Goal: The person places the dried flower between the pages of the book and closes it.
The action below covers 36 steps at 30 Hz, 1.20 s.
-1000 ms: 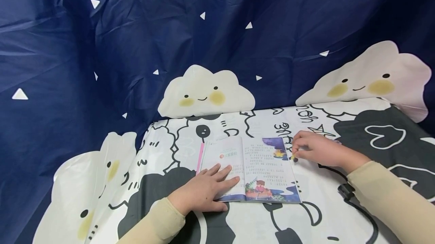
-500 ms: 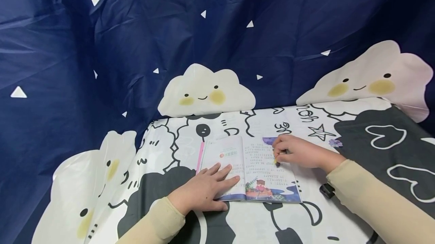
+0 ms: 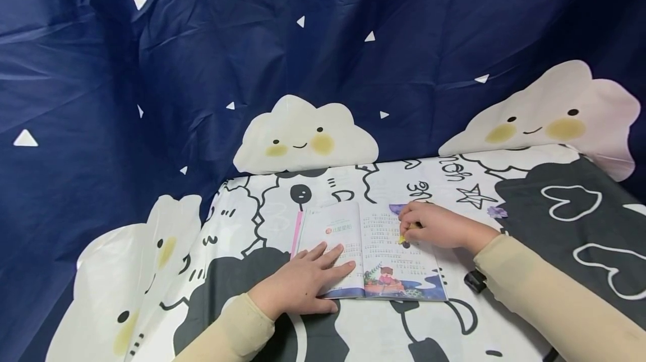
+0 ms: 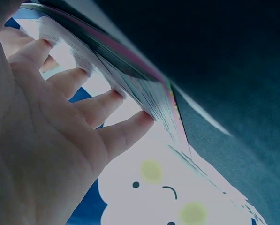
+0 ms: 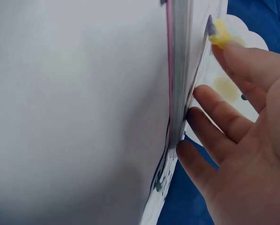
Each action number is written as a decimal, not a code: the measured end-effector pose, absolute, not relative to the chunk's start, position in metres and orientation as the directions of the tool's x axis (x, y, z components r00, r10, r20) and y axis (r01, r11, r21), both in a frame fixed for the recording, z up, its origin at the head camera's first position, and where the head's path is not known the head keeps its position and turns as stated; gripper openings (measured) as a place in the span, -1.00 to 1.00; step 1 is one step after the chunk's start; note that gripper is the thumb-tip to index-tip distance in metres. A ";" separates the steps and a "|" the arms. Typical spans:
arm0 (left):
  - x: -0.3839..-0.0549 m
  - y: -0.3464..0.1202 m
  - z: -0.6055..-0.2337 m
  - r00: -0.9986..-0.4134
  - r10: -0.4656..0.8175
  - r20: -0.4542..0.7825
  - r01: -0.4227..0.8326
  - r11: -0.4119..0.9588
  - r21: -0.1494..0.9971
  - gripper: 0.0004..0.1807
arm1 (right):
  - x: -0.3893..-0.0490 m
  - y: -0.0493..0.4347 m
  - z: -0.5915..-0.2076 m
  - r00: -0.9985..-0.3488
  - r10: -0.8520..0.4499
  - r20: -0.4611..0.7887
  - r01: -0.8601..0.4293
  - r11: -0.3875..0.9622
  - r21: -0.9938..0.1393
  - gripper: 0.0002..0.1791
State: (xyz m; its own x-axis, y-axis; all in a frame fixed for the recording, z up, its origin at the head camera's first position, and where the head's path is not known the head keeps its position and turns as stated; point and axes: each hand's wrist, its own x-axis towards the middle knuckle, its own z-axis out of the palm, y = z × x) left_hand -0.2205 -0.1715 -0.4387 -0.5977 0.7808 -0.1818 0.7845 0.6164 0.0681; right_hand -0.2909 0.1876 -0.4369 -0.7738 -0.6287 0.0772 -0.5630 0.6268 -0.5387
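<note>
An open book [image 3: 335, 219] with printed text and coloured pictures lies on the patterned cloth. My left hand [image 3: 305, 279] rests on its left page, fingers spread; the left wrist view shows the fingertips touching the paper near the page edges [image 4: 161, 105]. Over the right page, my right hand [image 3: 429, 226] pinches a small yellow piece with a dark end [image 5: 219, 33] between thumb and index finger. Its dark end is at the page surface, among the lines of text. The other right fingers [image 5: 219, 136] bear against the book's edge. What kind of thing the yellow piece is, I cannot tell.
A small purple flower-shaped piece [image 3: 497, 212] lies on the black-and-white cloth [image 3: 373, 331], right of the book. Below my right sleeve is a black block [image 3: 475, 281]. Behind stands a dark blue curtain [image 3: 323, 59] with white cloud shapes [image 3: 303, 138].
My right hand has come left from beyond the book's right edge onto the right page with the yellow piece, then shifted slightly further left. The left hand has stayed still.
</note>
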 end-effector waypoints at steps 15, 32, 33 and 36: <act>-0.220 -0.171 -0.439 -0.598 0.780 -0.186 0.783 0.618 0.069 -0.10 | -0.292 0.200 -0.440 -0.780 -0.622 -0.073 -0.527 0.716 -0.458 -0.39; -0.220 -0.173 -0.440 -0.596 0.782 -0.186 0.784 0.616 0.076 -0.09 | -0.309 0.221 -0.441 -0.832 -0.546 -0.103 -0.452 0.773 -0.445 0.05; -0.220 -0.172 -0.439 -0.596 0.781 -0.187 0.783 0.617 0.079 -0.09 | -0.309 0.221 -0.441 -0.833 -0.544 -0.099 -0.453 0.774 -0.443 0.07; -0.220 -0.172 -0.438 -0.594 0.783 -0.184 0.785 0.615 0.081 -0.10 | -0.311 0.222 -0.439 -0.845 -0.522 -0.119 -0.424 0.789 -0.445 0.14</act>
